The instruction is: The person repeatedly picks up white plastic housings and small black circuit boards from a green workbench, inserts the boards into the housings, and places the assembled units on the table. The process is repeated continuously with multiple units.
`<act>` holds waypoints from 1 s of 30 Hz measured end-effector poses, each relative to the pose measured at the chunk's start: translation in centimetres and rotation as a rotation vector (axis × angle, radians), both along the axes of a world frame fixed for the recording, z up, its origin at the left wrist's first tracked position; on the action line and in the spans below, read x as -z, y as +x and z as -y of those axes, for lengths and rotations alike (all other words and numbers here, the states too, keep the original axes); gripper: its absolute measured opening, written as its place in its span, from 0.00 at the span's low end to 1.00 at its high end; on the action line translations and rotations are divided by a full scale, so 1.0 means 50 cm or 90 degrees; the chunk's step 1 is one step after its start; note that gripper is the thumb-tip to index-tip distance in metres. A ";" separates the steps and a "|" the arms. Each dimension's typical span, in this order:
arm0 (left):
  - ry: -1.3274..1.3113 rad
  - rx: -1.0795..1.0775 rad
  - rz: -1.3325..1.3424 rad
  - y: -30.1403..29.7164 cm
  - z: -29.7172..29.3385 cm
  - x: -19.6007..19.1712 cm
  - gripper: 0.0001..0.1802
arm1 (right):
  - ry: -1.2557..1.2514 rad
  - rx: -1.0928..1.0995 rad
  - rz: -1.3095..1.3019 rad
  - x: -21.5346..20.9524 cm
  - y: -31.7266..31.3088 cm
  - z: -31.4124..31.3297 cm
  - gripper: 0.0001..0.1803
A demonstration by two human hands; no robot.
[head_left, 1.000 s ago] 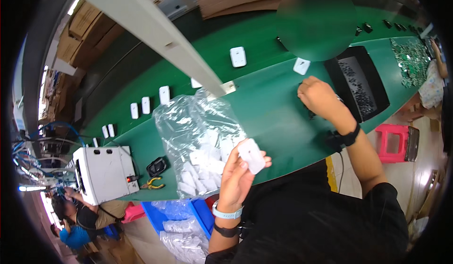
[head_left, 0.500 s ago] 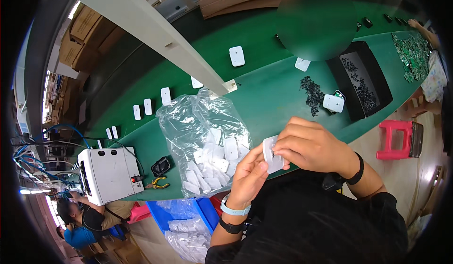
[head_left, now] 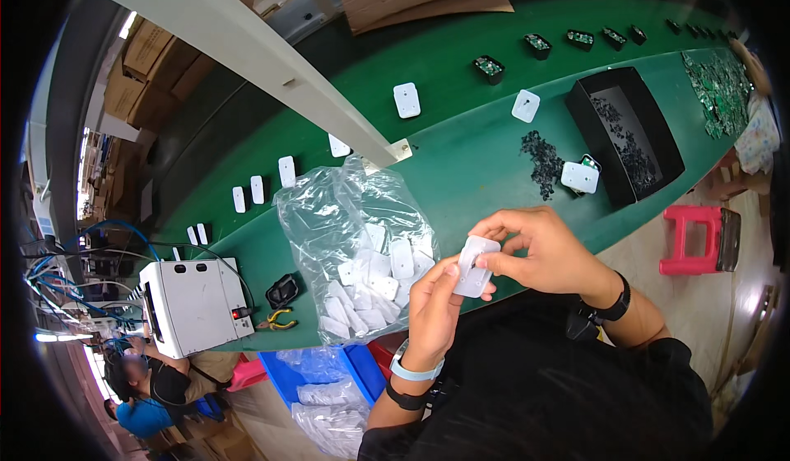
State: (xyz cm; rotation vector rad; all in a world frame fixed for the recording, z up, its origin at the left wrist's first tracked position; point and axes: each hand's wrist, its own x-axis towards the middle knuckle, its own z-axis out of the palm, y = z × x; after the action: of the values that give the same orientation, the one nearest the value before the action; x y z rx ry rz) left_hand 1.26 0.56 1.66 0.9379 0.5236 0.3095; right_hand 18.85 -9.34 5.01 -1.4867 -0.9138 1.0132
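Both hands are on a white plastic cover (head_left: 476,267), a flat rounded rectangle with small holes, above the table's near edge. My left hand (head_left: 434,306) pinches its lower left side between thumb and fingers. My right hand (head_left: 539,251) is closed on its right side, with the thumb pressed on the face and the fingers behind. A small dark spot shows by that thumb; I cannot tell what it is. To the left, a clear plastic bag (head_left: 329,206) holds many similar white covers (head_left: 383,285). Beyond my right hand is a heap of small black parts (head_left: 543,165).
A white-topped black case (head_left: 580,178) stands beside a black bin (head_left: 586,103) of black parts. Black housings with circuit boards (head_left: 488,68) line the green belt. Left are a white machine (head_left: 193,305), yellow-handled pliers (head_left: 278,321) and a black housing (head_left: 284,291). A metal post (head_left: 271,74) rises ahead.
The white cover has turned its face more toward me. My right hand has shifted, its thumb now flat on the cover. The far row of housings now shows clearly.
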 end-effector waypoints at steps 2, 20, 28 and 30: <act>-0.018 -0.008 0.065 0.002 -0.002 0.005 0.21 | 0.029 0.042 -0.022 0.010 -0.008 -0.006 0.13; 0.094 -0.164 -0.148 -0.019 -0.011 0.073 0.05 | 0.022 0.005 0.210 0.059 0.096 -0.074 0.18; -0.122 -0.177 0.018 -0.058 -0.040 0.058 0.08 | -0.076 0.314 0.759 0.242 0.395 -0.272 0.18; -0.127 -0.199 0.041 -0.072 -0.051 0.058 0.08 | -0.122 0.272 0.698 0.269 0.406 -0.284 0.17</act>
State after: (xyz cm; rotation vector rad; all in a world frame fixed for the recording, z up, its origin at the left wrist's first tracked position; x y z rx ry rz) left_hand -2.35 3.11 -1.25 0.6488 0.6315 0.5571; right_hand 39.14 4.86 -8.47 -2.3169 -1.1528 -0.1158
